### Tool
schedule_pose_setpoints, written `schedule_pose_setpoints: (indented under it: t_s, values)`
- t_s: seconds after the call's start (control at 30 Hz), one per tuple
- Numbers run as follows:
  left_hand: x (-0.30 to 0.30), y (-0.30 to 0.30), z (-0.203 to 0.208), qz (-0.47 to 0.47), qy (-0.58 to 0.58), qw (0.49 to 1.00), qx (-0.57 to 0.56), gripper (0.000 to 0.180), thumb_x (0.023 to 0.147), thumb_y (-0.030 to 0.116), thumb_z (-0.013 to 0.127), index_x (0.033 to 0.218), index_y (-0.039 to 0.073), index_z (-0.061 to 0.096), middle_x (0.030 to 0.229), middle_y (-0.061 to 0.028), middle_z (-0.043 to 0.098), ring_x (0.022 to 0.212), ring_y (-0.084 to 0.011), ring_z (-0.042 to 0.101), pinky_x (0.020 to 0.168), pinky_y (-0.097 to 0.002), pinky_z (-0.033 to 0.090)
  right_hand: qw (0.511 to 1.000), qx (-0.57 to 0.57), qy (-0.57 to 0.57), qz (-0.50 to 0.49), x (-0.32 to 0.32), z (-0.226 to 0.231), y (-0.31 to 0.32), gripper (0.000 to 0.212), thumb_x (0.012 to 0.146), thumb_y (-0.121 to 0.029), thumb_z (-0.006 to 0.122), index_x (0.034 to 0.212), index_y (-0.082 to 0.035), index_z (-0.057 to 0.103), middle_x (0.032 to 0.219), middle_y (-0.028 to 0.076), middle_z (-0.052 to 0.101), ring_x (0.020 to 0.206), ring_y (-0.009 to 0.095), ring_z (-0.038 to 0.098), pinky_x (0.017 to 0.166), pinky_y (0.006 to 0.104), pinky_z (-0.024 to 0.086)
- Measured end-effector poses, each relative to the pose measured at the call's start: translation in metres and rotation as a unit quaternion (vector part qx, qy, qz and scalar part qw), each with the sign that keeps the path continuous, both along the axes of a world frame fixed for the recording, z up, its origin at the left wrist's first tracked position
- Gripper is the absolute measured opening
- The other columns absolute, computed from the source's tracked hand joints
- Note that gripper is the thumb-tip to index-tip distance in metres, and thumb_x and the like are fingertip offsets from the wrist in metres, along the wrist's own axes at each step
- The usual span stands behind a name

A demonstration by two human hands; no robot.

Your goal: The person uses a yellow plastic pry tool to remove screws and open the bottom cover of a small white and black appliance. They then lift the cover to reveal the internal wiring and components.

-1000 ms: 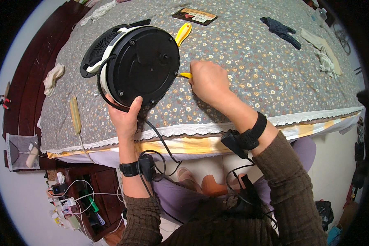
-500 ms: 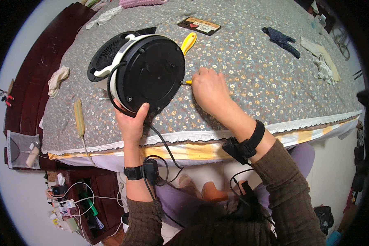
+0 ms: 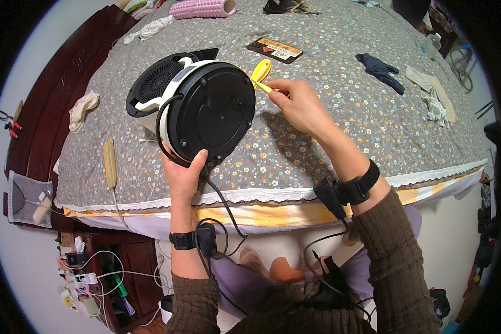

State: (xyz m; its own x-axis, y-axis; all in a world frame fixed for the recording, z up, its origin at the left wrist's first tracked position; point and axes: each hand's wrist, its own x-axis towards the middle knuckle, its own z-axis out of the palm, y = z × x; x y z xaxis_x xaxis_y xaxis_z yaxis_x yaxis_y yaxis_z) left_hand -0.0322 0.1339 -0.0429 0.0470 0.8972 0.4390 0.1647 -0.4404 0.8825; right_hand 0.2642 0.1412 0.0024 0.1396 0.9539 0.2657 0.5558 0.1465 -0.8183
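Observation:
A small black-and-white fan [image 3: 214, 114] is tipped over the bed, its round black base turned toward me and its grille on the left. My left hand [image 3: 183, 172] clasps the base's lower rim, thumb on the black underside. My right hand [image 3: 301, 107] pinches a thin yellow screwdriver [image 3: 263, 87]. The tool's tip points to the base's upper right edge; whether it touches a screw there is too small to tell. Just beyond that edge lies a yellow-handled tool [image 3: 261, 68], partly hidden by the fan. The black power cord [image 3: 222, 192] hangs from the fan past my left wrist.
A flowered bedspread [image 3: 339, 117] lies under everything. On it are a dark flat box [image 3: 275, 50], a dark blue cloth item [image 3: 379, 72], pale cloths [image 3: 83, 110], a yellowish stick-like thing [image 3: 110, 164] and a pink roller [image 3: 203, 9]. Cables crowd a cabinet [image 3: 133, 278] at lower left.
The screwdriver has moved from the base's right edge up to its upper right edge, my right hand rising with it. The left hand keeps its grip on the fan.

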Motion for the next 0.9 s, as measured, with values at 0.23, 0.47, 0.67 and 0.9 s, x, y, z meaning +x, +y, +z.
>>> schedule_pose_setpoints:
  t_s: [0.23, 0.47, 0.67, 0.9]
  values:
    - [0.0005, 0.0004, -0.0003, -0.014, -0.018, 1.0, 0.0, 0.081, 0.078, 0.011, 0.085, 0.144, 0.0, 0.041, 0.137, -0.0136, 0.055, 0.121, -0.0209, 0.056, 0.106, -0.0346, 0.045, 1.0, -0.008, -0.006, -0.014, -0.0038, 0.0011, 0.0065, 0.03, 0.094, -0.022, 0.064, 0.115, -0.004, 0.075, 0.106, 0.021, 0.074, 0.095, 0.038, 0.071, 0.088, 0.0437, 0.055]
    - [0.0013, -0.0005, 0.0011, -0.018, -0.021, 1.0, -0.002, 0.078, 0.078, 0.01, 0.085, 0.142, 0.0, 0.042, 0.136, -0.0132, 0.056, 0.12, -0.0201, 0.057, 0.105, -0.0341, 0.046, 1.0, 0.002, -0.025, -0.01, -0.0031, 0.0001, 0.0062, 0.029, 0.094, -0.022, 0.064, 0.115, -0.006, 0.075, 0.105, 0.019, 0.074, 0.095, 0.037, 0.071, 0.088, 0.0447, 0.055]
    - [0.0009, 0.0001, 0.0003, -0.015, -0.017, 1.0, 0.004, 0.078, 0.078, 0.01, 0.085, 0.142, -0.001, 0.042, 0.135, -0.0133, 0.056, 0.119, -0.0201, 0.057, 0.105, -0.0342, 0.046, 1.0, -0.003, -0.017, -0.014, -0.0039, 0.0004, 0.0047, 0.029, 0.094, -0.022, 0.064, 0.114, -0.006, 0.076, 0.105, 0.02, 0.074, 0.095, 0.038, 0.071, 0.089, 0.045, 0.055]
    - [-0.001, 0.0015, 0.0005, -0.007, 0.008, 1.0, 0.01, 0.08, 0.078, 0.013, 0.086, 0.143, -0.001, 0.041, 0.136, -0.0136, 0.055, 0.12, -0.0205, 0.056, 0.106, -0.0343, 0.045, 1.0, 0.008, -0.026, -0.011, -0.0032, 0.0004, 0.0056, 0.029, 0.094, -0.023, 0.064, 0.113, -0.005, 0.076, 0.104, 0.02, 0.074, 0.095, 0.038, 0.071, 0.089, 0.0454, 0.055]
